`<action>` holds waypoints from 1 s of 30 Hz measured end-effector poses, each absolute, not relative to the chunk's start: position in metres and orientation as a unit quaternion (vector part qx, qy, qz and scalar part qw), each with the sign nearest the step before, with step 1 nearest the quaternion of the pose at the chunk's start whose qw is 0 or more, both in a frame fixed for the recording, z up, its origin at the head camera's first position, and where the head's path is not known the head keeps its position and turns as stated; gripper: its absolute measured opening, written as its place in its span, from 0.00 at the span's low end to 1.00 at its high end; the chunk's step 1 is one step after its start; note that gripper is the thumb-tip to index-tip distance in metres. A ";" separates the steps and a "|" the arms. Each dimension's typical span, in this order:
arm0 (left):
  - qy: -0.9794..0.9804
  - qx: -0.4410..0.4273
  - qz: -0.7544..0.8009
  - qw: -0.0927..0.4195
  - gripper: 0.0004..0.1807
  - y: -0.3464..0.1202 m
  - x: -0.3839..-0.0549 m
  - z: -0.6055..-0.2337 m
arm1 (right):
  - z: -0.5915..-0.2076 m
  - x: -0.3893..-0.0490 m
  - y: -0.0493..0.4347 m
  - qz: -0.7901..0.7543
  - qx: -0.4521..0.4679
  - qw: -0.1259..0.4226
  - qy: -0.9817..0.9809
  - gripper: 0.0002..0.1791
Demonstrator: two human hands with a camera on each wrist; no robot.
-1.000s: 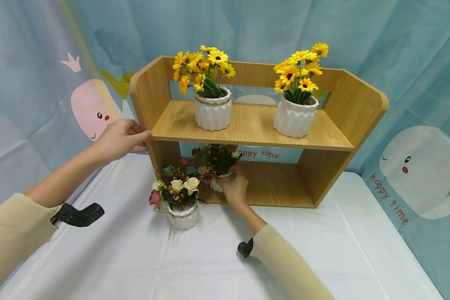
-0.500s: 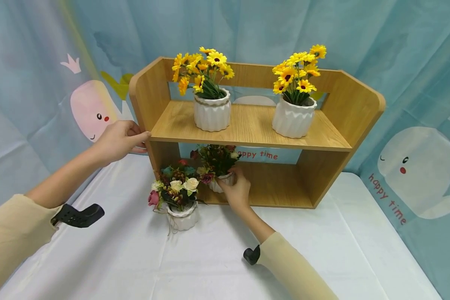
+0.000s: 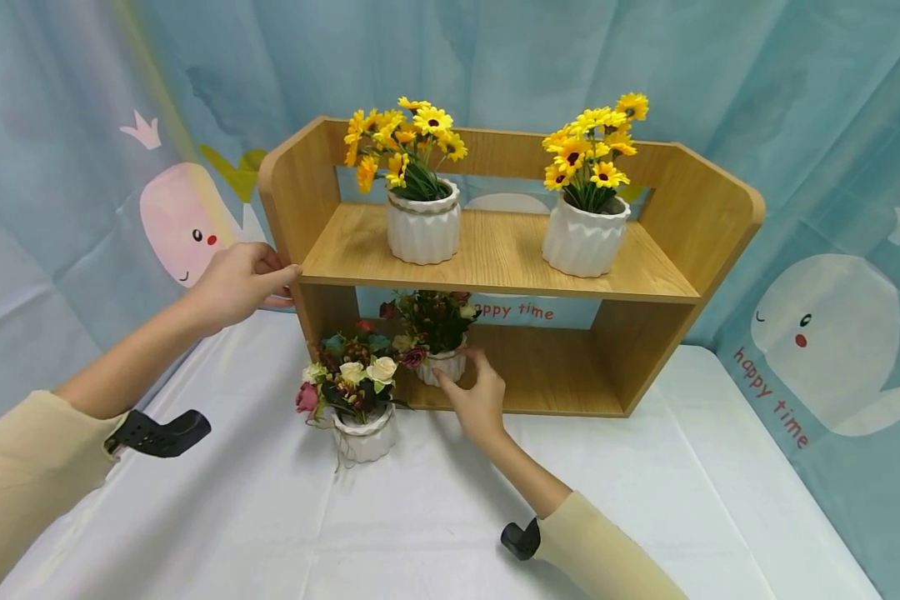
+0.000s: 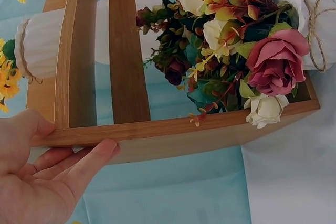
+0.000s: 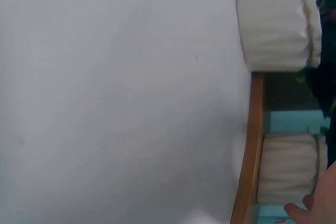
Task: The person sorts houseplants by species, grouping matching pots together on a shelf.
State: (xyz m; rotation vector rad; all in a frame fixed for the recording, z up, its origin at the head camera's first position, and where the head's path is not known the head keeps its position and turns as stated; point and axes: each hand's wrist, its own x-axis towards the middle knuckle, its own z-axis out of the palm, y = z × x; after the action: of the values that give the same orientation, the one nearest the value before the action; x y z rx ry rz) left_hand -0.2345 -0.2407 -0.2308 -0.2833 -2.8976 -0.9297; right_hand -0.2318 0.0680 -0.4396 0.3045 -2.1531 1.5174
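Observation:
My left hand grips the left side panel of a two-tier wooden shelf. In the left wrist view the thumb lies on one face of that panel and the fingers on the other. On the lower tier, at left, stands a white ribbed pot with dark mixed flowers. Right beside it is my right hand, thumb and fingers spread apart with nothing between them. A second white pot, tied with twine and filled with cream and pink roses, sits on the table before the shelf.
On the upper tier stand two white pots, the left pot and right pot, both holding yellow sunflowers. A white cloth covers the table. Behind hangs a blue printed curtain.
My right hand has let go of the pot on the lower tier and drawn back slightly to the right, its fingers spreading. The left hand keeps its grip on the shelf.

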 end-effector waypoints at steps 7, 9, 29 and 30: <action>-0.946 -0.093 -0.308 0.042 0.25 -0.240 -0.235 -0.232 | -0.441 -0.212 0.067 0.558 0.108 0.226 -0.791 0.17; -0.946 -0.094 -0.307 0.044 0.25 -0.240 -0.235 -0.232 | -0.440 -0.206 0.067 0.567 0.112 0.215 -0.787 0.17; -0.948 -0.093 -0.300 0.045 0.26 -0.241 -0.234 -0.231 | -0.431 -0.161 0.043 0.581 0.122 0.172 -0.786 0.13; -0.948 -0.094 -0.301 0.044 0.26 -0.241 -0.234 -0.231 | -0.431 -0.159 0.042 0.579 0.126 0.172 -0.787 0.13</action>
State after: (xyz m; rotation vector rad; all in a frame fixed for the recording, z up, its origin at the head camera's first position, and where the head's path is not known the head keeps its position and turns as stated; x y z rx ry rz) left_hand -0.2342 -0.2411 -0.2311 -0.2863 -2.8974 -0.9203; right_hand -0.1590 0.0416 -0.4310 0.3576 -2.2326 1.6438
